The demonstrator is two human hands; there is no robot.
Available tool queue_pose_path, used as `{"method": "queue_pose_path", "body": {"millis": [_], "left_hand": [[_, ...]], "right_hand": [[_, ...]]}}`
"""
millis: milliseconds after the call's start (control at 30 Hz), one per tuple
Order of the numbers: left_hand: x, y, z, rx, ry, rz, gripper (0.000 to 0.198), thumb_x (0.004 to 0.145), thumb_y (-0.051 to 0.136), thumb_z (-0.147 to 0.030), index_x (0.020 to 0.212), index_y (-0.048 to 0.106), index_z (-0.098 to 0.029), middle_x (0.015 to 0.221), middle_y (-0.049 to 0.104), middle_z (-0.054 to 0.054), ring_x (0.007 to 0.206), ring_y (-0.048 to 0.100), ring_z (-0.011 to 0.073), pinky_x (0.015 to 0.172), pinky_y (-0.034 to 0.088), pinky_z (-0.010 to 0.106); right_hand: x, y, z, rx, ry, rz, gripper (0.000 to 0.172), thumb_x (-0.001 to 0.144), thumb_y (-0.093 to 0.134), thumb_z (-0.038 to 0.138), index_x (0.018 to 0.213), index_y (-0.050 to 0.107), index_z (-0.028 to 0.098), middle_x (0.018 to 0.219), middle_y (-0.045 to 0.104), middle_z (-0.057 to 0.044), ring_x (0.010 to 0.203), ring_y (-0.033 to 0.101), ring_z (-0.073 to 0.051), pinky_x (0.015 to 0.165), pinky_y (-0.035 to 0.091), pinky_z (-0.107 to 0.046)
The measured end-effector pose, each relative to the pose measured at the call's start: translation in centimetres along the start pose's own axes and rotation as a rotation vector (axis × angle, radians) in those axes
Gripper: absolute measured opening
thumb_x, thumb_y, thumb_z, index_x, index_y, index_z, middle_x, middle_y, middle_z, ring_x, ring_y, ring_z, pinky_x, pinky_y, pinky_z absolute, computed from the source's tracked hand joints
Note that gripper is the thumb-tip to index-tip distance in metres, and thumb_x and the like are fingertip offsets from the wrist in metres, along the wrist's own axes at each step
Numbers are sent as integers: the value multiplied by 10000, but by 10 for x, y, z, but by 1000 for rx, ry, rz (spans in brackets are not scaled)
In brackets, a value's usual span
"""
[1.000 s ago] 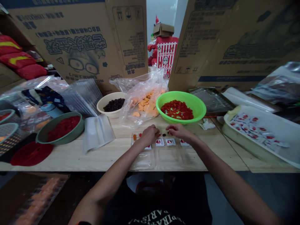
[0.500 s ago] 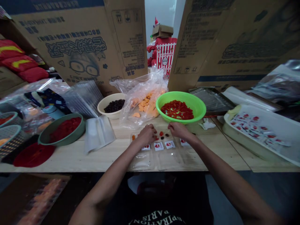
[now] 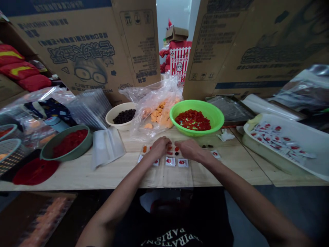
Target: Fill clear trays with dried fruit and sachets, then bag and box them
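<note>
Clear plastic trays [image 3: 177,176] lie before me on the table, with small white sachets [image 3: 170,161] printed in red in their compartments. Beyond the sachets sit red and orange gummy-like pieces [image 3: 177,149] and dark pieces [image 3: 177,154]. My left hand [image 3: 160,146] is over the far left part of the trays, its fingers pinched together. Just to its right, my right hand [image 3: 189,150] reaches in palm down beside the red and dark pieces, fingers curled together. Whatever either hand's fingertips hold is too small or hidden to see.
Behind the hands stand a green bowl [image 3: 218,118] of red pieces, a plastic bag [image 3: 138,128] of orange pieces and a cream bowl [image 3: 110,120] of dark ones. A white tub [image 3: 282,166] of sachets is right, a grey-green bowl [image 3: 64,156] left. Cardboard boxes [image 3: 89,44] rise behind.
My right hand has moved left and slightly nearer to me, closer to my left hand, uncovering dark pieces and a sachet on the right. My left hand has barely moved.
</note>
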State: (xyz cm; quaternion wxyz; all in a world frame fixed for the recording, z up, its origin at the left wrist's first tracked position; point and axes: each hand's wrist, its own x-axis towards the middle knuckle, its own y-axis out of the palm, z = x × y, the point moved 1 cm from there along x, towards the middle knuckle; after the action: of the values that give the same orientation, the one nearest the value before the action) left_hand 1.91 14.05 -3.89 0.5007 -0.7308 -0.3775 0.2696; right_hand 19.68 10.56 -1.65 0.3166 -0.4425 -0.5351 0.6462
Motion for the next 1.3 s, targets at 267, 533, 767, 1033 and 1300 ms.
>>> {"method": "queue_pose_path", "body": {"millis": [267, 533, 767, 1033, 1300], "left_hand": [[-4, -4, -2, 57, 46, 75, 219, 877, 556, -201, 964, 757, -196, 1031, 705, 87, 1001, 614, 224, 959, 461, 333], [7, 2, -25, 14, -6, -45, 297, 895, 510, -167, 1098, 726, -191, 1102, 681, 86, 1024, 620, 227, 918, 485, 325], [31, 16, -47, 29, 101, 48, 222, 883, 575, -240, 1043, 729, -239, 1070, 694, 68, 1034, 626, 238, 881, 486, 320], [30, 20, -48, 52, 113, 33, 177, 855, 562, -184, 957, 703, -209, 1005, 675, 56, 904, 652, 201, 801, 489, 285], [21, 14, -48, 2, 190, 114, 195, 789, 599, -161, 915, 744, -194, 981, 679, 61, 873, 657, 198, 792, 506, 271]], "right_hand": [[6, 8, -15, 33, 91, -5, 355, 848, 512, 142, 1193, 592, 130, 948, 736, -163, 866, 702, -282, 662, 425, -296], [-9, 12, -63, 317, 188, -138, 219, 921, 470, 239, 913, 669, 148, 902, 719, -80, 793, 627, -177, 658, 393, -236], [-58, 13, -109, 697, 480, -139, 240, 912, 399, 212, 874, 624, 139, 760, 666, -44, 671, 574, -149, 580, 401, -216], [-65, 9, -88, 124, 265, -122, 289, 929, 419, 209, 1041, 683, 168, 976, 737, -126, 858, 674, -233, 689, 408, -279], [-46, 13, -85, 161, 188, -94, 404, 876, 507, 168, 1255, 641, 126, 1087, 728, -167, 970, 684, -256, 779, 460, -287]]}}
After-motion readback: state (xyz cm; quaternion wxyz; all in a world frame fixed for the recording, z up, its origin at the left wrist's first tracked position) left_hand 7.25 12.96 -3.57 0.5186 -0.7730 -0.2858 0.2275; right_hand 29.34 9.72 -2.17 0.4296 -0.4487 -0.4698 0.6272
